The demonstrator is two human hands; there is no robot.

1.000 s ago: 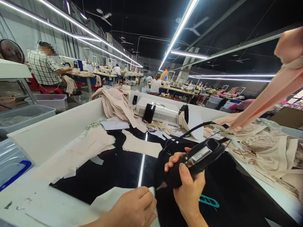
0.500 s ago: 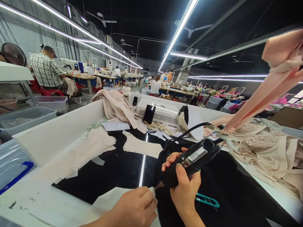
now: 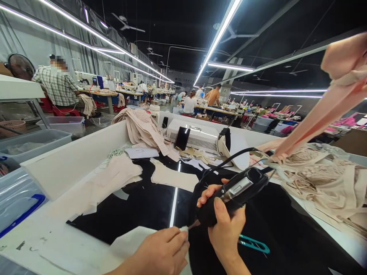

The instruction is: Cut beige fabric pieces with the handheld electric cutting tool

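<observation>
My right hand [image 3: 225, 225] is wrapped round a black corded power tool [image 3: 241, 191] with a silver panel on its side. From its lower end a thin flat metal tip [image 3: 194, 224] points left and meets the edge of a pale fabric piece [image 3: 132, 240], close to my left fingers. My left hand [image 3: 164, 250] pinches that fabric's right edge over the dark tabletop [image 3: 143, 212]. Partly behind my right wrist lies a teal-handled tool [image 3: 255, 245]. Another cream fabric piece [image 3: 173, 175] rests flat beyond my hands.
Fabric stacks lie on the left [image 3: 114, 172] and at the back [image 3: 140, 126]. A white vented box [image 3: 197, 135] with a phone [image 3: 182, 138] leaning on it stands at the rear. Beige straps [image 3: 329, 179] heap on the right, below a hanging pink strip [image 3: 312, 122]. A person [image 3: 59, 88] sits far left.
The whole view has shifted slightly. Both hands keep nearly the same hold; a little more of the metal tip shows beside my left fingers.
</observation>
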